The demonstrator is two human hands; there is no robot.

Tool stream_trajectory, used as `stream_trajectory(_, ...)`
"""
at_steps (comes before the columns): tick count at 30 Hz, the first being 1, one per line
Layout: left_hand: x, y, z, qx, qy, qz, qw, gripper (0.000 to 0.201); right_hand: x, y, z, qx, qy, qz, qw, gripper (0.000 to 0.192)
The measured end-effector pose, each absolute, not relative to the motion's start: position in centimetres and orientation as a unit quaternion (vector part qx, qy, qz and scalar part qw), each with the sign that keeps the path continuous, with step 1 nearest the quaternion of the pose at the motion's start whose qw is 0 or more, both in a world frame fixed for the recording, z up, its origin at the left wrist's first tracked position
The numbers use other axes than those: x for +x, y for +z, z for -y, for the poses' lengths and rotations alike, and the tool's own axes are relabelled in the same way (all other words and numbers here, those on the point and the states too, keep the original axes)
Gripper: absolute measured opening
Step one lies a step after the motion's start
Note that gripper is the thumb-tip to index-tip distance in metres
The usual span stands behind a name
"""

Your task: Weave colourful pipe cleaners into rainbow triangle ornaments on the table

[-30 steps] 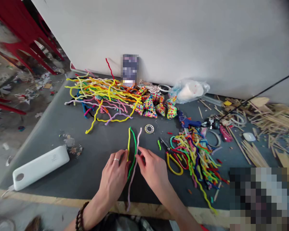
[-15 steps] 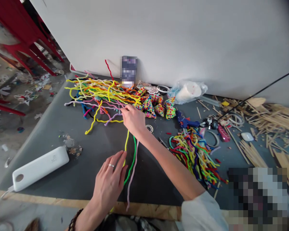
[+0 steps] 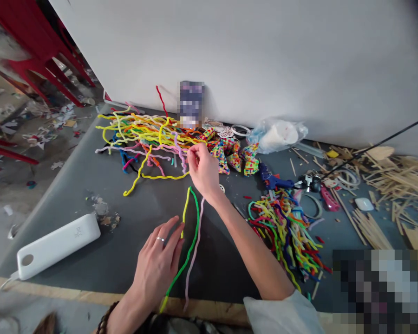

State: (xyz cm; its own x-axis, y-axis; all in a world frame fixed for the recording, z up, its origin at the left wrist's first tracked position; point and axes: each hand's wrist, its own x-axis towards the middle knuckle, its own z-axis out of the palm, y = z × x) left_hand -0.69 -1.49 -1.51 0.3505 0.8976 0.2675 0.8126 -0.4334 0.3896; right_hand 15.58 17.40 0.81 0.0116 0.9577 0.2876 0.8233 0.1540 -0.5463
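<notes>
My right hand [image 3: 202, 170] is stretched forward over the table, and its fingertips [image 3: 191, 155] are pinched on a lilac pipe cleaner [image 3: 179, 152] that rises a little from the edge of the big pile of pipe cleaners [image 3: 142, 134]. My left hand [image 3: 158, 264] lies flat near me with the fingers spread, and it presses down on a yellow pipe cleaner [image 3: 185, 211]. Just beside this one lie a green pipe cleaner [image 3: 191, 236] and a pale pink pipe cleaner [image 3: 195, 250]; the three run side by side from the middle of the dark table [image 3: 125, 241] toward its near edge.

Behind my right hand, some beaded colourful pieces [image 3: 235, 155] lie next to the big pile. On the right side there is a second, smaller heap of pipe cleaners [image 3: 287, 229], and near it a blue glue gun [image 3: 273, 178]. Farther right are many wooden sticks [image 3: 386, 185]. On the left, well apart from my hands, lies a white power bank [image 3: 57, 243]. A plastic bag [image 3: 277, 134] rests against the white wall [image 3: 264, 55].
</notes>
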Motion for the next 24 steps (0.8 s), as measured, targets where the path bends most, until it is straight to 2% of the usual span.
stream_trajectory(3, -0.5, -1.1, 1.3, 0.816, 0.231, -0.522, 0.094, 0.032, 15.9, 1.8, -16.0, -0.594, 0.124, 0.644, 0.465, 0.018)
stream_trajectory(5, -0.4, -0.9, 1.3, 0.814, 0.238, -0.521, 0.095, 0.033, 16.1, 2.4, -15.1, -0.591, 0.107, 0.6, 0.528, 0.02)
stream_trajectory(7, -0.3, -0.7, 1.3, 0.813, 0.243, -0.52, 0.095, 0.033, 16.6, 2.8, -14.4, -0.62, 0.075, 0.591, 0.511, 0.022)
stream_trajectory(11, -0.2, -0.9, 1.5, 0.814, 0.238, -0.522, 0.091, 0.031, 18.1, 2.8, -14.1, -0.641, 0.014, 0.675, 0.366, 0.021)
stream_trajectory(13, -0.1, -1.0, 1.5, 0.816, 0.234, -0.521, 0.091, 0.032, 18.8, 2.9, -14.0, -0.627, -0.017, 0.695, 0.352, 0.019)
stream_trajectory(16, 0.0, -1.0, 1.6, 0.819, 0.237, -0.515, 0.089, 0.032, 19.4, 3.6, -13.5, -0.623, -0.04, 0.675, 0.392, 0.021)
stream_trajectory(18, 0.0, -0.8, 1.6, 0.821, 0.24, -0.51, 0.089, 0.031, 19.6, 4.5, -13.0, -0.624, 0.017, 0.652, 0.43, 0.023)
stream_trajectory(21, 0.2, -0.6, 1.6, 0.819, 0.248, -0.508, 0.096, 0.031, 19.7, 5.7, -11.8, -0.603, 0.163, 0.622, 0.472, 0.024)
stream_trajectory(24, 0.2, -0.4, 1.5, 0.811, 0.268, -0.51, 0.099, 0.035, 19.8, 6.4, -9.7, -0.608, 0.182, 0.569, 0.523, 0.018)
